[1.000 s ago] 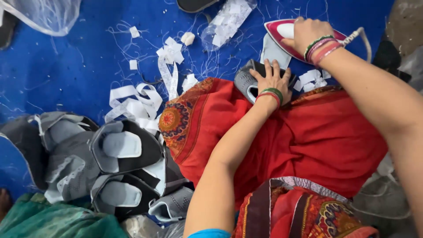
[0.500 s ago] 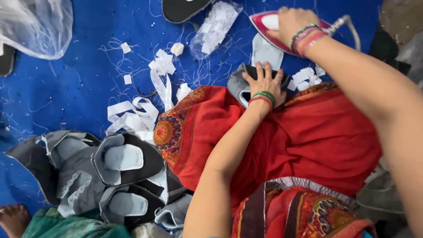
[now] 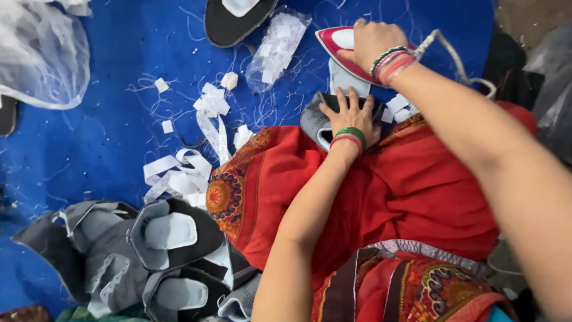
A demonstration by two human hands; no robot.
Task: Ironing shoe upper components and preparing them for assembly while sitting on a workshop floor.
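Pressing down with our left hand [image 3: 351,116], fingers spread flat, we pin a grey fabric piece [image 3: 316,122] to the blue mat [image 3: 107,143], just above the edge of the red patterned cloth [image 3: 405,191] over our lap. Our right hand [image 3: 375,42] is closed around the handle of a red-and-white clothes iron [image 3: 336,45], which sits just beyond the grey piece, its cord [image 3: 453,56] trailing to the right. White tape strips [image 3: 205,119] and loose threads litter the mat, and a pile of grey cut pieces [image 3: 149,250] lies at lower left.
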